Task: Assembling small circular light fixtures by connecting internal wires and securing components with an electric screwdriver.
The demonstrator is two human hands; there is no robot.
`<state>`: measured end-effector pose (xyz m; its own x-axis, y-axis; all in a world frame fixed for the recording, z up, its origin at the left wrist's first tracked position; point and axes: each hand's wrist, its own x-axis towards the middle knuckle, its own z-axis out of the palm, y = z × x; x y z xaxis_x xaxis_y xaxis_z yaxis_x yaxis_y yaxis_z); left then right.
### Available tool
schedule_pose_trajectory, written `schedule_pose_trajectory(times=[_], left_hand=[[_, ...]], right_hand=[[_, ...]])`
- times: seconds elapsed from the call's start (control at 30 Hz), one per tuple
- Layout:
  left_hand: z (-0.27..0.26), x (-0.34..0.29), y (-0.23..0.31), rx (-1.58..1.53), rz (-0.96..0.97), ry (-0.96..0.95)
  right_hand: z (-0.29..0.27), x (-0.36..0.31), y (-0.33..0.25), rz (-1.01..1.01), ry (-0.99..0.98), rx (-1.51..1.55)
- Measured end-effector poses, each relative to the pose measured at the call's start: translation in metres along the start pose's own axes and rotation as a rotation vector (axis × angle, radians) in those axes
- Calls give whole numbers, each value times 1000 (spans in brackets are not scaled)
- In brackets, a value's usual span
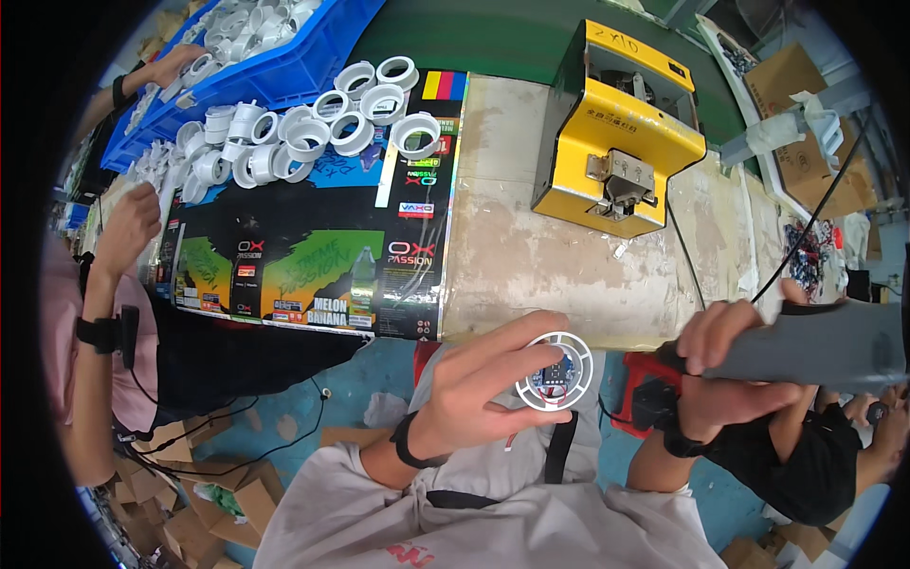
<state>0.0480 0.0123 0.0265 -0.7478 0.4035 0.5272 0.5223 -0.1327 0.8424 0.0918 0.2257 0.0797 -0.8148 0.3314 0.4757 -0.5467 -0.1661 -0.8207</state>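
Observation:
Above my lap, my left hand grips a white plastic ring housing between thumb and fingers. Inside the ring sits a small blue circuit board with a dark component at its middle, and red wire shows at its lower edge. My right hand is wrapped round a dark grey electric screwdriver, which lies nearly level, its black end toward the left. A gap separates the tool from the ring. The tool's tip is hard to make out.
Beyond my hands stands a yellow screw feeder on the cardboard-covered bench. White plastic rings lie at the left, beside a blue crate full of them. A co-worker's hands are at the far left. A black cable hangs at the right.

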Motion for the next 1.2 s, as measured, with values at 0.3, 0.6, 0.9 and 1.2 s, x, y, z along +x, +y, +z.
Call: schedule_pose_trajectory(times=[0.3, 0.6, 0.9, 1.2], left_hand=[[-34, 9, -32, 313, -123, 172], [-168, 6, -93, 1355, -228, 488], [-61, 9, -54, 699, -24, 447], [-45, 12, -63, 647, -142, 315]], right_hand=[[-20, -11, 12, 9, 112, -237], [-32, 4, 8, 19, 174, -334], [-41, 10, 12, -120, 144, -486], [-59, -15, 46, -365, 275, -640]])
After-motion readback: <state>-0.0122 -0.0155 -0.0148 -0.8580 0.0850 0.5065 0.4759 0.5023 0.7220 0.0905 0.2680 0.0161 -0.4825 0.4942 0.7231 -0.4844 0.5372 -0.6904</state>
